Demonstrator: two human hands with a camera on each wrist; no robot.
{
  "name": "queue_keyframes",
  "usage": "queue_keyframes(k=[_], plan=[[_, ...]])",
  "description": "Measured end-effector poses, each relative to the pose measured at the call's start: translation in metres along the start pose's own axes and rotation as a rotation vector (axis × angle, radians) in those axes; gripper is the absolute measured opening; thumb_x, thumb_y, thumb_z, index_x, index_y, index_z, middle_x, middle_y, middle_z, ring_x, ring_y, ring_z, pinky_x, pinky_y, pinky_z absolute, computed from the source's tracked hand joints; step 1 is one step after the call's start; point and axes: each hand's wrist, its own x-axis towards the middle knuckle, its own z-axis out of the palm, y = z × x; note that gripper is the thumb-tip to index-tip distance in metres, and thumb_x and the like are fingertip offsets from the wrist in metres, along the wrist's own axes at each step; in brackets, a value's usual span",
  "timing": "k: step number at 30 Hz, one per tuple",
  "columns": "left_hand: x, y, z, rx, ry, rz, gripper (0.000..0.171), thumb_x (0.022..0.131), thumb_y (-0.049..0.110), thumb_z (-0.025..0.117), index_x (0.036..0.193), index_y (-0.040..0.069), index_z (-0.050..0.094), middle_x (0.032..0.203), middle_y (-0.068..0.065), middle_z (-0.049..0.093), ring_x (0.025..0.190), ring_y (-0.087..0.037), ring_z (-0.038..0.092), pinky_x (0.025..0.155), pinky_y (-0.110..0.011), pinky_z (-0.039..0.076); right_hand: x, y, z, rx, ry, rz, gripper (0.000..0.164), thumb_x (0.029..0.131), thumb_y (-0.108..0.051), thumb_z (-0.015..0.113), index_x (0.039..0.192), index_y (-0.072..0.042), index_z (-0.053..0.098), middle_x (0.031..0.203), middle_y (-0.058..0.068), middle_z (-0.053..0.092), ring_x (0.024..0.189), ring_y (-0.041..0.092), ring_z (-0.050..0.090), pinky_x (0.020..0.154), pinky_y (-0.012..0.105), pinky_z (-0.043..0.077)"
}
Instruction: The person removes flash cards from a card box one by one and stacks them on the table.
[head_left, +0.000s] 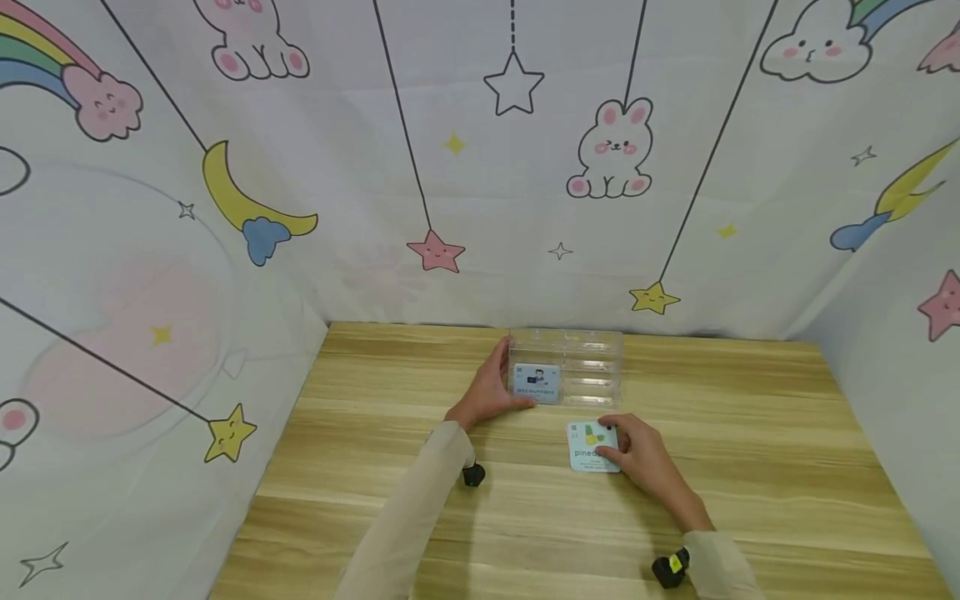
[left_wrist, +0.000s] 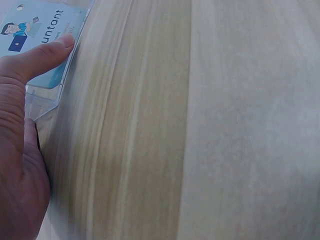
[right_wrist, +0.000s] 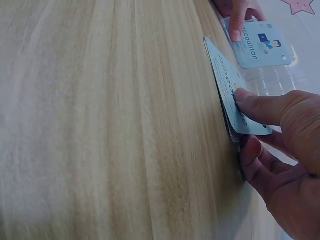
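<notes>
A clear plastic box (head_left: pixel 592 374) with several compartments lies near the back of the table. In its left part sits a light blue flash card (head_left: pixel 536 383) printed "accountant". My left hand (head_left: pixel 490 389) grips the box's left end, thumb along the front edge by the card and fingers at the far side. Just in front of the box, my right hand (head_left: pixel 643 454) pinches pale blue flash cards (head_left: pixel 585 446) by their right side, the top one showing a pineapple. In the right wrist view these flash cards (right_wrist: pixel 225 82) are tilted, with another edge visible beneath the top one.
The wood-grain table (head_left: pixel 750 467) ends at the back against a white curtain (head_left: pixel 525 183) printed with stars, rabbits and moons. More of this cloth hangs along the left and right sides. A small black wrist camera (head_left: pixel 670 569) is worn at my right cuff.
</notes>
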Motion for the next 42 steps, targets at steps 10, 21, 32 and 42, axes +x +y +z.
queue_keyframes(k=[10, 21, 32, 42], plan=[[-0.001, 0.007, -0.001, 0.01, -0.009, -0.034, 0.134, 0.069, 0.02, 0.1, 0.167, 0.012, 0.008, 0.169, -0.011, 0.025, 0.153, -0.02, 0.029, 0.122, -0.024, 0.029, 0.001, 0.001, 0.002, -0.058, -0.011, -0.036, 0.046, 0.082, -0.011, 0.089, 0.123, -0.002, 0.071, 0.104, 0.006, 0.063, 0.067, 0.007, 0.044, 0.057, 0.023, 0.039], [-0.001, 0.007, -0.001, 0.005, -0.001, -0.034, 0.133, 0.069, 0.02, 0.1, 0.166, 0.012, 0.01, 0.168, -0.011, 0.026, 0.153, -0.02, 0.03, 0.121, -0.023, 0.029, 0.002, -0.001, 0.002, -0.069, -0.033, -0.009, 0.043, 0.084, -0.012, 0.088, 0.122, 0.0, 0.072, 0.118, 0.012, 0.063, 0.068, 0.009, 0.044, 0.058, 0.023, 0.039], [-0.001, 0.006, 0.0, 0.005, -0.002, -0.033, 0.134, 0.069, 0.021, 0.1, 0.167, 0.011, 0.009, 0.169, -0.011, 0.026, 0.153, -0.021, 0.03, 0.121, -0.024, 0.029, 0.003, -0.004, -0.001, -0.074, -0.05, -0.002, 0.043, 0.084, -0.013, 0.088, 0.121, 0.003, 0.072, 0.119, 0.017, 0.061, 0.068, 0.01, 0.045, 0.058, 0.023, 0.039], [-0.001, 0.008, -0.001, 0.008, -0.006, -0.031, 0.133, 0.069, 0.021, 0.1, 0.167, 0.012, 0.01, 0.168, -0.011, 0.028, 0.152, -0.021, 0.031, 0.121, -0.024, 0.03, 0.011, -0.009, -0.007, -0.086, -0.078, 0.0, 0.05, 0.087, -0.016, 0.086, 0.13, 0.003, 0.067, 0.119, 0.016, 0.061, 0.073, 0.015, 0.046, 0.065, 0.028, 0.041]])
